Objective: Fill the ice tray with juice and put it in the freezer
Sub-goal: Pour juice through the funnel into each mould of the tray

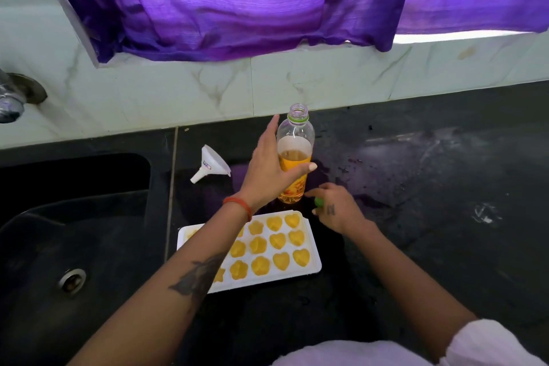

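A white ice tray (313,258) lies on the black counter, its heart and flower cells holding yellow juice. Behind it stands an uncapped clear bottle (295,140), about half full of juice. My left hand (269,171) is at the bottle's left side with fingers straight and the thumb across its front. My right hand (335,208) sits low beside the bottle's base and pinches a green cap (319,202). My left forearm hides part of the tray.
A white funnel (212,165) lies on its side left of the bottle. A black sink (71,246) with a drain fills the left. A tap (12,98) juts from the tiled wall. Purple curtain hangs above. Wet smears mark the counter (430,187) to the right.
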The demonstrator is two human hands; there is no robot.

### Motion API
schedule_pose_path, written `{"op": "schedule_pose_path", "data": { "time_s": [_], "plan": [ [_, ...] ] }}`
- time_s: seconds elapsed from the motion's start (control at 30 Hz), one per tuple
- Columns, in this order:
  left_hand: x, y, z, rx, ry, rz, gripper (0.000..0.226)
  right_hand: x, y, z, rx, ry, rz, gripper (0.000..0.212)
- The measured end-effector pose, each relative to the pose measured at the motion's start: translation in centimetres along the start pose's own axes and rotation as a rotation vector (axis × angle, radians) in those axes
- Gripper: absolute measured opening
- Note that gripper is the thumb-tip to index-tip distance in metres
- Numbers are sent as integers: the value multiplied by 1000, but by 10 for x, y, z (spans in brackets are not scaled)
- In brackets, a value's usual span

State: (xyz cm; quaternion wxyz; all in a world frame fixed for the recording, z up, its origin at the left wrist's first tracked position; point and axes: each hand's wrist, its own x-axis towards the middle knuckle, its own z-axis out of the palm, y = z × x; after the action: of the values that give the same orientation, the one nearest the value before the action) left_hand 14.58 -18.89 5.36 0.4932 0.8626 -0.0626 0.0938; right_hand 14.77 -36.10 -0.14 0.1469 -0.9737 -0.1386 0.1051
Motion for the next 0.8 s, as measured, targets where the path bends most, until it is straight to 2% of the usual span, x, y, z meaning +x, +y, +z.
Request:
{"op": "schedule_pose_path", "data": {
  "time_s": [0.13, 0.2, 0.3, 0.37, 0.47, 0.57, 0.67, 0.8],
  "plan": [
    [2, 3, 5, -79, 14, -4, 90, 2, 7, -7, 20, 7, -16, 33],
    [0, 2, 6, -96, 12, 1, 87, 3, 9, -26, 166, 26, 46, 29],
    [0, 2, 3, -122, -18, -8, 86, 3, -1, -79, 513, 180, 49, 32],
    [3, 4, 0, -160, -42, -39, 91, 1, -15, -121, 565, 322, -54, 33],
    [7, 15, -3, -217, 15, -80, 103, -2, -48, -175, 430, 359, -297, 34],
    [9, 22, -5, -225, 39, -83, 93, 6, -76, -197, 164, 255, -484, 34],
    [6, 19, -5, -207, 19, -81, 78, 19, -89, -199, -115, 129, -549, 32],
    [5, 16, -7, -218, 10, -80, 77, 26, -92, -200, -239, 70, -593, 30]
  ]
}}
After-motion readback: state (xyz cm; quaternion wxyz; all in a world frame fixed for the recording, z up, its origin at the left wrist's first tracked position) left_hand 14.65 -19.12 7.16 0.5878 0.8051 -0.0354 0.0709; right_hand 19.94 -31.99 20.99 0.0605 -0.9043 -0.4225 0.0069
